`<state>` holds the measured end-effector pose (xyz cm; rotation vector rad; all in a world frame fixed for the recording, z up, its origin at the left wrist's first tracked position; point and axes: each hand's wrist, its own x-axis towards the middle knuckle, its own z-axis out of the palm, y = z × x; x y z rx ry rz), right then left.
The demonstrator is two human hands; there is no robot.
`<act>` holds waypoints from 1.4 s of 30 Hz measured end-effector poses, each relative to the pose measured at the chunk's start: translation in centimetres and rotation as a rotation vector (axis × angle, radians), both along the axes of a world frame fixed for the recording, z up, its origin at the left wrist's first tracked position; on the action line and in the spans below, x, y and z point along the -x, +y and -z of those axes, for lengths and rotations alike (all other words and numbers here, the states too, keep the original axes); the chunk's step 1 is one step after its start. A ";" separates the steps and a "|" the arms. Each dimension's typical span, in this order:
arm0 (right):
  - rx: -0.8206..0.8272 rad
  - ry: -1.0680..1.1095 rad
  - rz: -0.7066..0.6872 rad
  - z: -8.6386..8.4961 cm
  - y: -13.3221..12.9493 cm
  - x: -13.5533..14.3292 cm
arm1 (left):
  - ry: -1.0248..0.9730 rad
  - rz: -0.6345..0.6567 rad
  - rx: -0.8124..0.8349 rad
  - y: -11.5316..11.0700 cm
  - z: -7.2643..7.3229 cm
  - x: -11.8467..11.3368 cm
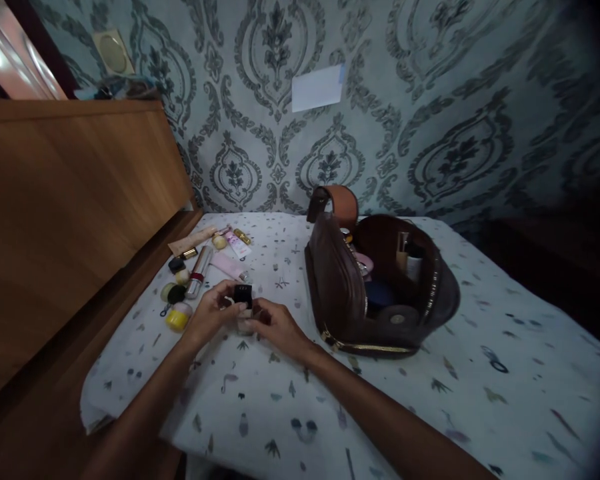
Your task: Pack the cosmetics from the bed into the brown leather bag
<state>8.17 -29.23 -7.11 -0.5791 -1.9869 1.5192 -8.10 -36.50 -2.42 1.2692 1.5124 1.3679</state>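
Over the printed white cloth, left of the open brown bag, the left hand and right hand, fingers curled in, hold 1 small black-capped bottle. The step looks like 2-handed handling; the next move calls for a steady grip.

Dim light; upper-left glare; dark, blurry right edge

Head camera is looking forward and down from above the wearer's forearms. Left hand and right hand are showing fairly near, left of and below centre. Patterned cloth is spreading across the lower view; papered wall is facing the lens beyond.
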 end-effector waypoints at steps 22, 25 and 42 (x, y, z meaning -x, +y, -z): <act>0.179 0.110 -0.166 -3.4 -1.9 -2.2 | -0.771 -0.305 -0.030 -1.4 -1.8 -0.5; 0.424 0.096 -0.206 -3.7 -2.7 -3.0 | -0.869 -0.274 0.044 -1.0 -1.2 -0.8; 0.306 -0.013 0.030 -3.2 -3.6 -4.6 | -1.051 -0.176 0.219 0.8 2.8 -3.6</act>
